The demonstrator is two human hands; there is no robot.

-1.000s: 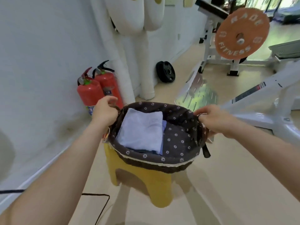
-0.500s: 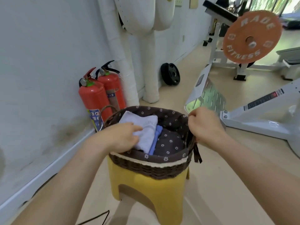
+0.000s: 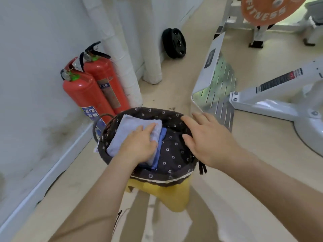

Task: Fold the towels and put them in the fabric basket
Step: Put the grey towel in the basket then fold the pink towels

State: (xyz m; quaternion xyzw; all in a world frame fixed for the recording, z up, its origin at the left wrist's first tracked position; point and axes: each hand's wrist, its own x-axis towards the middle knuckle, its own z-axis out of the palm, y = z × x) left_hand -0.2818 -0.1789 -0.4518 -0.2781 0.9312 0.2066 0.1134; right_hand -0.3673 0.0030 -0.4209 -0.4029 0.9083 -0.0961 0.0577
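A dark brown fabric basket [image 3: 174,177] with small white flowers stands on a yellow stool [image 3: 167,194]. Inside it lies a folded pale lilac towel [image 3: 127,131] on top of a folded blue towel [image 3: 161,145]. My left hand [image 3: 139,145] rests flat on the lilac towel, fingers on its right edge. My right hand [image 3: 206,138] hovers over the right rim of the basket with fingers spread, holding nothing.
Two red fire extinguishers [image 3: 90,89] stand against the white wall to the left. A black weight plate [image 3: 173,43] leans on the wall farther back. A white gym machine [image 3: 262,95] with a metal footplate [image 3: 216,88] is on the right. An orange weight plate [image 3: 265,9] is at the top.
My right hand has let go of the basket's right rim and opened above it. My left hand stays pressed on the lilac towel. The view has tilted downward.
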